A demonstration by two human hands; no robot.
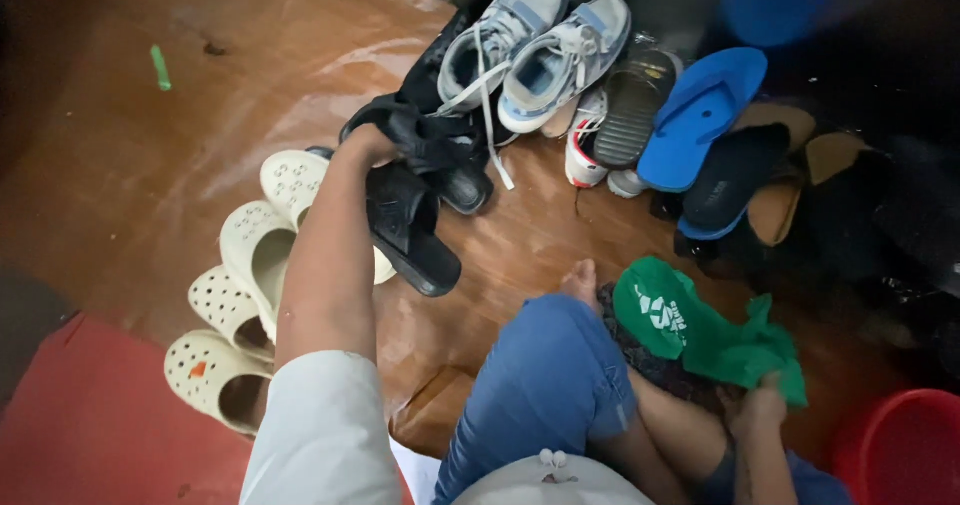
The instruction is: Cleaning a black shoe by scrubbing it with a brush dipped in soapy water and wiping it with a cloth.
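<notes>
My left hand point(368, 145) is raised over the wet brown floor and grips a black strapped sandal point(410, 215) by its straps, sole hanging down toward me. Just behind it sits a pair of grey-blue sneakers point(535, 50) with white laces. My right hand point(758, 410) rests low by my knee and clutches a green cloth bag point(700, 330) with a white mark. My bent leg in blue jeans point(545, 375) lies between the two hands, and my bare foot point(582, 283) touches the floor.
Cream perforated clogs point(245, 285) lie in a cluster at the left. A blue flip-flop point(700, 115), a black slipper point(635, 105), a red-and-white shoe point(582, 160) and dark sandals pile at the right. A red bucket point(900, 445) stands at the lower right, a red mat point(90, 425) at the lower left.
</notes>
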